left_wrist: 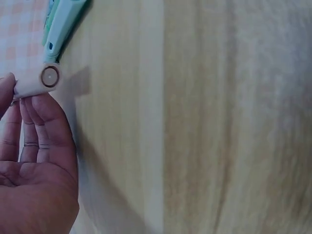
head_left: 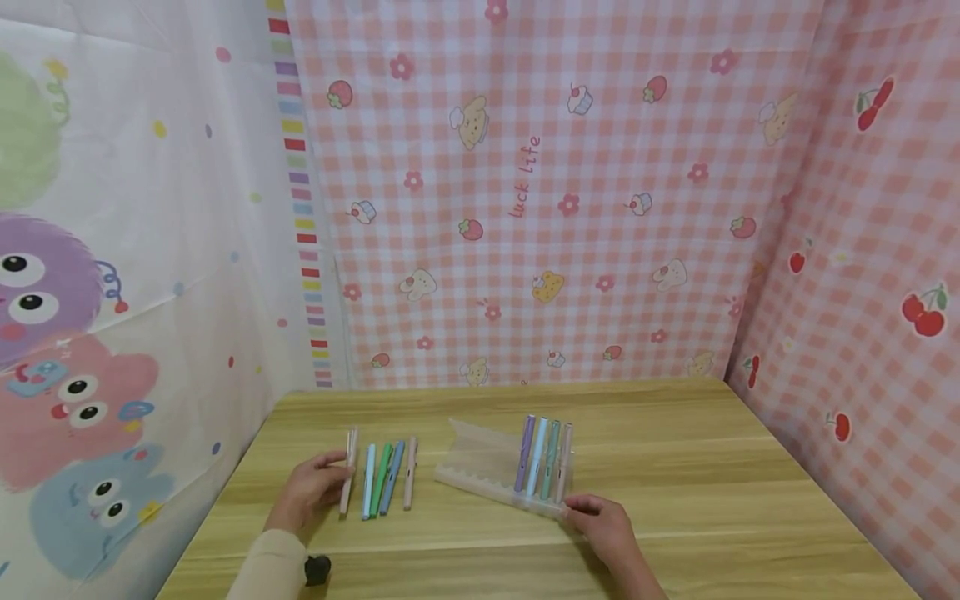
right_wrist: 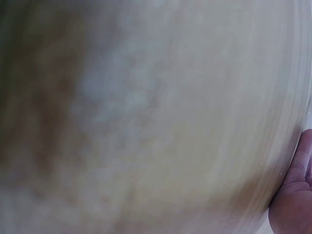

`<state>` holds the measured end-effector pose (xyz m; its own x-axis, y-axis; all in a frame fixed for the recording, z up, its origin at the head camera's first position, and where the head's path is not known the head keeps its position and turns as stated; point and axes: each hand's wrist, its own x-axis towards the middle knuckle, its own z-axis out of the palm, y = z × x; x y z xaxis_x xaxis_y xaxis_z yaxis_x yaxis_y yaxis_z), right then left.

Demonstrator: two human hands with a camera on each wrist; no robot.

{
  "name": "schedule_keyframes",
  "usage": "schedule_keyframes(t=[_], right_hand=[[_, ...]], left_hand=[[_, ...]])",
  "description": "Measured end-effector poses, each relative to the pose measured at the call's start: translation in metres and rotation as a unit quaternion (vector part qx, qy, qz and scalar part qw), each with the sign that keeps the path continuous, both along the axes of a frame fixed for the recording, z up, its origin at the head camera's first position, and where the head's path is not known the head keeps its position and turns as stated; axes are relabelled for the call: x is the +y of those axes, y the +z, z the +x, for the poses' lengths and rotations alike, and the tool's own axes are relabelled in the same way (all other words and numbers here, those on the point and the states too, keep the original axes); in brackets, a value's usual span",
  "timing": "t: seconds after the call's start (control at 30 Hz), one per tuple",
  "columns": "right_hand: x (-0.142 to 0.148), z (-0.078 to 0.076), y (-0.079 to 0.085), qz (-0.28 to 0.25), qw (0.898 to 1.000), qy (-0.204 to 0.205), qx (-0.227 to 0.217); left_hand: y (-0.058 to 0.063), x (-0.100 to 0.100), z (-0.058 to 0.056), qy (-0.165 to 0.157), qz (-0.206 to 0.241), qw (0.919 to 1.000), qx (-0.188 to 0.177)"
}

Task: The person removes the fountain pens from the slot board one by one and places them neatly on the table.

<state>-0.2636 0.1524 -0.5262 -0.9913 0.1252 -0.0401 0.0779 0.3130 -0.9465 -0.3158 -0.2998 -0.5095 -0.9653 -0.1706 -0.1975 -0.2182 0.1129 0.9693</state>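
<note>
At the left of the table my left hand (head_left: 309, 490) pinches a pale pink pen (head_left: 345, 502) between thumb and fingers. The left wrist view shows the round end of that pen (left_wrist: 49, 76). Just right of it lie a light blue pen (head_left: 369, 482), a green pen (head_left: 381, 482), a blue pen (head_left: 392, 478) and another pale pink pen (head_left: 410, 473). My right hand (head_left: 609, 527) grips the near right corner of a clear plastic pen case (head_left: 480, 457). Purple (head_left: 525, 454), light blue, teal and pinkish pens stand side by side in its right part.
A wood-grain table (head_left: 697, 467) carries everything. Pink checked cloth (head_left: 525, 250) hangs behind it, with more printed cloth at both sides. A small black object (head_left: 318, 570) shows beside my left sleeve (head_left: 268, 568). The case has a notched row (head_left: 480, 482) along its front.
</note>
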Motion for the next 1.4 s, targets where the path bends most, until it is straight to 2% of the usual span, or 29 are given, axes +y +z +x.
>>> schedule_keyframes(t=[0.17,0.4,0.6,0.93,1.2,1.4], right_hand=[[-0.0003,0.0001,0.001,0.001,1.0,0.002,0.007],[-0.0004,0.0006,0.0011,0.006,1.0,-0.003,-0.003],[-0.0004,0.0,-0.0001,0.005,1.0,0.0,-0.002],[0.0001,-0.0011,-0.0021,0.0,1.0,0.0,-0.005],[-0.0004,-0.001,-0.0019,0.0,1.0,-0.003,-0.01],[0.0,-0.0013,-0.0019,-0.002,1.0,-0.003,-0.008]], left_hand=[[-0.0038,-0.0002,-0.0002,0.004,-0.006,0.9999,-0.012],[-0.0074,0.0005,-0.0006,0.004,-0.007,0.9999,-0.006],[-0.0058,0.0034,0.0022,0.004,-0.009,1.0,0.001],[-0.0076,0.0038,-0.0015,0.001,-0.062,0.998,-0.016],[-0.0057,0.004,-0.002,0.008,-0.053,0.9984,-0.017],[-0.0027,0.0028,-0.0037,0.003,-0.064,0.9977,-0.022]])
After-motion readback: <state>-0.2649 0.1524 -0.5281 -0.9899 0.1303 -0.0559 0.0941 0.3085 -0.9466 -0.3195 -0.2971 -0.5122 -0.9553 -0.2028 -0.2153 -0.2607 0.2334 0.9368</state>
